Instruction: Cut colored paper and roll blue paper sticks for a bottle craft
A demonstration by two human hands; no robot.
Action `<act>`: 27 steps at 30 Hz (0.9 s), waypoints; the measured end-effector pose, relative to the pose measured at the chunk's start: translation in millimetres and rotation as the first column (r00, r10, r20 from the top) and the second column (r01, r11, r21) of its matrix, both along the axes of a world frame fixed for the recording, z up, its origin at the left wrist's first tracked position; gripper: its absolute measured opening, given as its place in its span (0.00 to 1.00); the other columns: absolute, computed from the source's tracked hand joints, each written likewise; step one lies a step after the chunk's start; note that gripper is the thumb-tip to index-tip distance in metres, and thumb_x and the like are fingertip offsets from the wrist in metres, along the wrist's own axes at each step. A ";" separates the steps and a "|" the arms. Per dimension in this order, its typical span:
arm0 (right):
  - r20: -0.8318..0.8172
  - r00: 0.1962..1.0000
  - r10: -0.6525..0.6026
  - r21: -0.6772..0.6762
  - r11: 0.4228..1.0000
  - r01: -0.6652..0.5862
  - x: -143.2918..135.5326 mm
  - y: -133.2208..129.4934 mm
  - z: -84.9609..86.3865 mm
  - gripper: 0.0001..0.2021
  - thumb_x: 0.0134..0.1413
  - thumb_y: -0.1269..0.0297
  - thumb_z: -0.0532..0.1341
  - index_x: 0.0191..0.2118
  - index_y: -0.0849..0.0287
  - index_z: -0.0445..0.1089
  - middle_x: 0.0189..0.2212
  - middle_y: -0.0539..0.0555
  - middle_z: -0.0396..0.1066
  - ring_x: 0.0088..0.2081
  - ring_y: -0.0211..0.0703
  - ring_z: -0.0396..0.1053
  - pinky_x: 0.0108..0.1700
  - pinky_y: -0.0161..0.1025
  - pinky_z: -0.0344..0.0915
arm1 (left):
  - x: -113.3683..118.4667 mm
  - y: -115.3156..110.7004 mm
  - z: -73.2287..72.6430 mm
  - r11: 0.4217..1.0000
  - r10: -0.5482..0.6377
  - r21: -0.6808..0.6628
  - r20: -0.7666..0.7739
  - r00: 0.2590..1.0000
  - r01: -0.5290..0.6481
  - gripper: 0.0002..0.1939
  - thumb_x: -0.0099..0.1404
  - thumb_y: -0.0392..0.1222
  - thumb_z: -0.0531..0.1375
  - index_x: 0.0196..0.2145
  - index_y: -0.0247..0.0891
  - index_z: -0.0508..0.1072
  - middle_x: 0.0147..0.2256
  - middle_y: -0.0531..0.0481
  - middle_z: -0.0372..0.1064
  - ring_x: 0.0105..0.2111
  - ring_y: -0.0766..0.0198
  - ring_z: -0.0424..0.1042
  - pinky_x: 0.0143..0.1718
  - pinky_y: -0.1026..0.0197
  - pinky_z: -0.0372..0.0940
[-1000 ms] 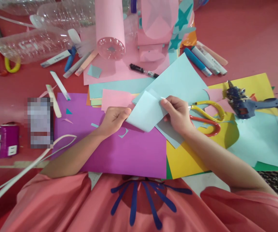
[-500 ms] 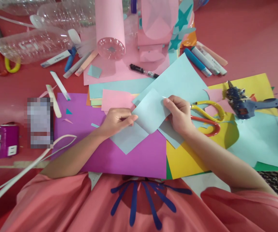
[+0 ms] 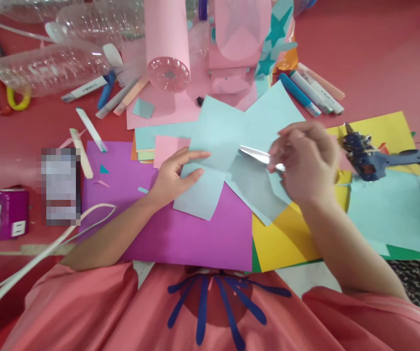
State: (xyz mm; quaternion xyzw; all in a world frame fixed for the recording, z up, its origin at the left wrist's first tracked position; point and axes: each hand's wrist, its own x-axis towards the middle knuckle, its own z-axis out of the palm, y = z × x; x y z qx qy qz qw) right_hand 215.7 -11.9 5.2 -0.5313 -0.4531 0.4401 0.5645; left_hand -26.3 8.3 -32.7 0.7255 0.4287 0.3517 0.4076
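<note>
While right hand (image 3: pixel 307 163) has fingers closed around silver-bladed scissors (image 3: pixel 254 153), left hand (image 3: pixel 173 176), thumb and forefinger parted, touches creased light-blue paper (image 3: pixel 217 129), partly over flat purple paper sheet (image 3: pixel 181 243).

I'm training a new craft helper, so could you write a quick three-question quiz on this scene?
1. Which hand holds the scissors?
2. True or false: the left hand is clenched into a fist.
3. What colour is the large sheet partly beneath the left forearm? A green, B purple, C orange.

Key:
1. The right hand.
2. False; its thumb and fingers are apart.
3. B.
</note>
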 end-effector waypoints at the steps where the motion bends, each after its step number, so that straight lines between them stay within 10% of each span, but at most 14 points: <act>1: 0.078 0.997 -0.004 0.047 0.999 0.001 7.8 -3.2 10.6 0.05 0.58 0.63 0.59 0.32 0.57 0.68 0.22 0.46 0.71 0.18 0.32 0.66 0.20 0.31 0.62 | -0.6 1.1 -1.6 0.999 0.042 0.005 0.009 0.999 -0.042 0.14 0.63 0.41 0.60 0.47 0.42 0.75 0.45 0.49 0.76 0.45 0.60 0.75 0.49 0.55 0.70; 3: 0.352 0.936 0.002 0.059 0.998 -0.024 26.7 -12.1 27.8 0.05 0.57 0.63 0.59 0.32 0.56 0.70 0.24 0.48 0.72 0.23 0.34 0.70 0.25 0.34 0.67 | -1.7 2.9 -4.9 0.996 0.083 0.020 0.025 0.996 -0.083 0.15 0.64 0.40 0.59 0.49 0.42 0.74 0.49 0.49 0.75 0.50 0.58 0.73 0.54 0.53 0.68; 6: 0.834 0.529 0.155 -0.137 0.988 -0.074 57.9 -28.1 33.6 0.12 0.57 0.55 0.58 0.41 0.55 0.72 0.36 0.56 0.76 0.37 0.50 0.76 0.40 0.50 0.72 | -2.8 4.3 -9.1 0.995 0.082 0.045 0.044 0.996 -0.084 0.18 0.65 0.41 0.58 0.52 0.43 0.71 0.52 0.48 0.72 0.55 0.57 0.70 0.57 0.51 0.66; 8: 0.917 0.269 0.296 -0.282 0.955 -0.091 75.3 -37.2 24.9 0.22 0.58 0.52 0.55 0.54 0.57 0.66 0.43 0.62 0.75 0.46 0.60 0.74 0.46 0.58 0.71 | -3.1 4.4 -10.5 0.995 0.077 0.056 0.046 0.996 -0.079 0.19 0.65 0.43 0.59 0.54 0.43 0.70 0.53 0.47 0.71 0.55 0.56 0.69 0.57 0.51 0.66; 13: 0.920 0.029 0.390 -0.376 0.903 -0.208 90.0 -42.8 -1.2 0.28 0.56 0.63 0.52 0.63 0.62 0.56 0.51 0.69 0.68 0.50 0.61 0.70 0.49 0.57 0.70 | -2.5 3.1 -10.3 0.993 0.105 0.055 0.042 0.994 -0.107 0.19 0.63 0.42 0.60 0.53 0.44 0.71 0.50 0.47 0.73 0.53 0.54 0.71 0.53 0.51 0.69; 19: 0.884 -0.014 0.468 -0.457 0.857 -0.239 81.1 -26.5 -2.7 0.27 0.49 0.69 0.54 0.58 0.58 0.65 0.37 0.62 0.69 0.42 0.57 0.71 0.46 0.50 0.71 | -1.3 2.6 -8.2 0.995 0.085 0.049 0.047 0.995 -0.087 0.20 0.62 0.40 0.60 0.53 0.42 0.71 0.52 0.47 0.72 0.53 0.55 0.71 0.51 0.52 0.70; 27: 0.913 0.184 0.364 -0.306 0.910 -0.279 93.6 -31.2 2.2 0.11 0.58 0.64 0.54 0.46 0.53 0.66 0.38 0.59 0.73 0.36 0.48 0.73 0.35 0.39 0.68 | -2.9 0.4 -7.4 0.997 0.074 0.027 0.051 0.996 -0.076 0.20 0.64 0.43 0.60 0.53 0.45 0.70 0.51 0.47 0.72 0.38 0.61 0.73 0.34 0.59 0.70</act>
